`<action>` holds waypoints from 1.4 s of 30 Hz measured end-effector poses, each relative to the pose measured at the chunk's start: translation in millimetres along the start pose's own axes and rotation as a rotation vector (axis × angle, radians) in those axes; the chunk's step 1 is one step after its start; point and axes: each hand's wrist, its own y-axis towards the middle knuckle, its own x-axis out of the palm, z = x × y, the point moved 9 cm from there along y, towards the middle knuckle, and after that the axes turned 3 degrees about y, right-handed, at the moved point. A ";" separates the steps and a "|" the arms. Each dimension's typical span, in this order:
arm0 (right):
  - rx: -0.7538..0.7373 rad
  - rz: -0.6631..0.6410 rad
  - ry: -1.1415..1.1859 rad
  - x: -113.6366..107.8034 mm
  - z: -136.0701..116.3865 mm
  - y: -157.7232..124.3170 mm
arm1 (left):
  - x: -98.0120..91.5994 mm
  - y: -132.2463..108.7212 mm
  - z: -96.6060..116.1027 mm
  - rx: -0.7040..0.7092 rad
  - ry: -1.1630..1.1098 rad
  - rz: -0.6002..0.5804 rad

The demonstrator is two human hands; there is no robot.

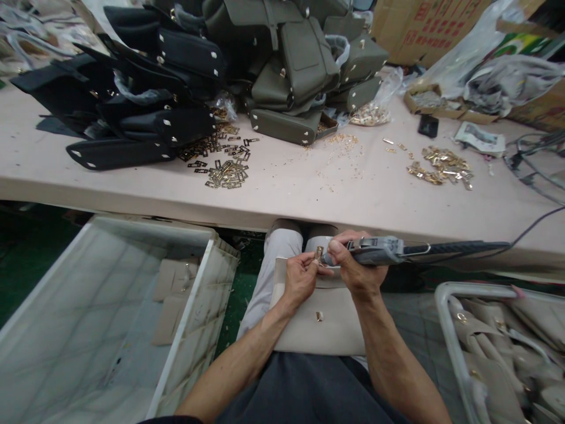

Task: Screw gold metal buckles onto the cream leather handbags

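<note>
On my lap lies a beige handbag [324, 330], flap side up, with a small gold turn lock [319, 317] on its body. My right hand [359, 268] is wrapped round a grey electric screwdriver [379, 250], held level with its cord running off to the right. The driver's tip meets a small gold metal plate [318, 253] at the bag's far edge. My left hand [302, 277] pinches that plate and the bag's edge between thumb and fingers. Any screw at the tip is too small to make out.
Black handbags [145, 118] and olive handbags [304, 65] are piled on the table [282, 188]. Gold plates [441, 165] and dark-edged metal frames [227, 174] lie in heaps. A white bin [203, 288] stands left; a bin of beige bags [503, 353] stands right.
</note>
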 end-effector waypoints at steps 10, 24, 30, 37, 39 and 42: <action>0.076 -0.351 -0.101 39.2 -2.3 4.6 | -5.7 -5.9 17.0 0.020 0.075 0.056; 0.179 -0.461 -0.042 37.1 21.5 -1.1 | -1.5 -12.8 20.8 0.114 0.114 0.089; 0.165 -0.452 0.210 26.7 12.2 12.1 | -3.2 -10.5 4.4 0.046 0.008 0.093; 0.154 -0.048 0.658 -43.7 -5.8 52.7 | -6.7 -8.2 -6.8 0.018 -0.041 0.114; 0.156 0.048 0.740 -67.1 -3.1 65.3 | -6.1 -7.1 -8.8 0.000 -0.048 0.108; 0.197 0.209 0.837 -102.2 12.2 84.5 | -5.5 -5.4 -10.9 -0.029 -0.080 0.096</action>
